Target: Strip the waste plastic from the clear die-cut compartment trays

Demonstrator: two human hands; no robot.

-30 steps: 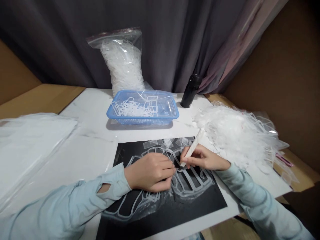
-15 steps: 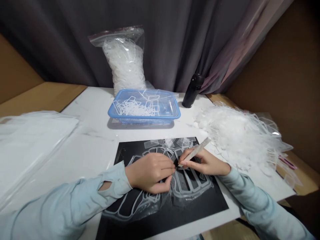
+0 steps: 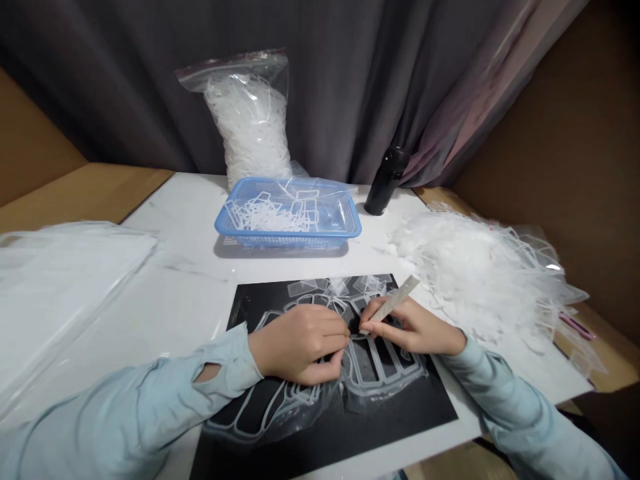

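Observation:
A clear plastic sheet [image 3: 367, 384] with frame-like outlines and openings lies on a black mat [image 3: 345, 443] before me. My left hand [image 3: 300, 343] rests over its middle, thumb bent and fingers pressed together. Whatever its fingertips pinch is too small or hidden to make out. Close by on the right, my right hand [image 3: 413, 327] grips a flat, pale grey stick-like tool [image 3: 395, 303] like a pen. The tool slants up to the right; its lower tip points at the sheet between both hands and is hard to see.
Small clear plastic offcuts [image 3: 339, 287] lie along the mat's far edge. Behind stand a blue basket [image 3: 287, 235] holding white frames, a filled zip bag [image 3: 253, 127] and a black bottle [image 3: 385, 183]. A plastic heap [image 3: 475, 267] is at right, stacked sheets [image 3: 65, 273] at left.
My right hand and the tool have shifted slightly to the right, leaving a small gap from the left fingertips. The left hand has hardly moved.

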